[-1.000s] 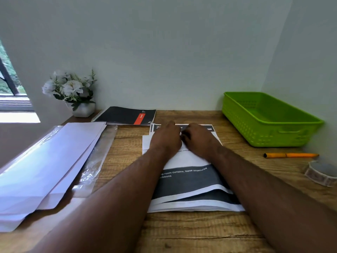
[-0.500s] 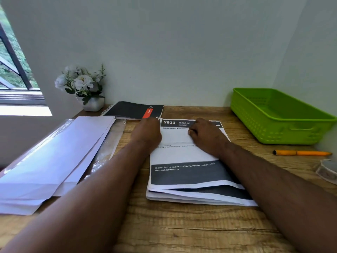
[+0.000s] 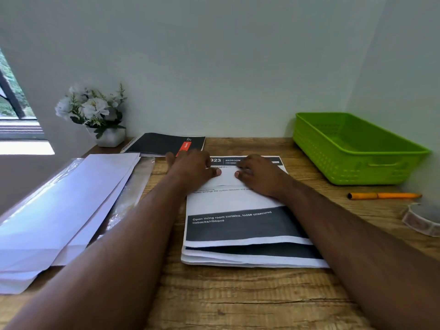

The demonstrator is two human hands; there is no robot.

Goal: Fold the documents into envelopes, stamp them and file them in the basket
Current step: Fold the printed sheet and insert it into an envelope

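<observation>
A stack of printed documents (image 3: 238, 225) with dark bands lies in the middle of the wooden desk (image 3: 238, 301). My left hand (image 3: 190, 170) rests flat on the far left part of the top sheet, fingers spread. My right hand (image 3: 259, 175) presses on the far right part of the same sheet, fingers curled. Neither hand grips anything. White envelopes (image 3: 59, 210) in a clear wrapper lie to the left. A green plastic basket (image 3: 357, 148), with nothing showing inside, stands at the back right. A roll of stamps (image 3: 421, 220) sits at the right edge.
A black spiral notebook (image 3: 164, 144) lies behind the documents. A white pot of white flowers (image 3: 95, 115) stands at the back left by the window. An orange pen (image 3: 383, 195) lies in front of the basket. Walls close the back and right.
My hands have slid apart across the top sheet and it now lies flat, with its header showing. The view has shifted closer and slightly left.
</observation>
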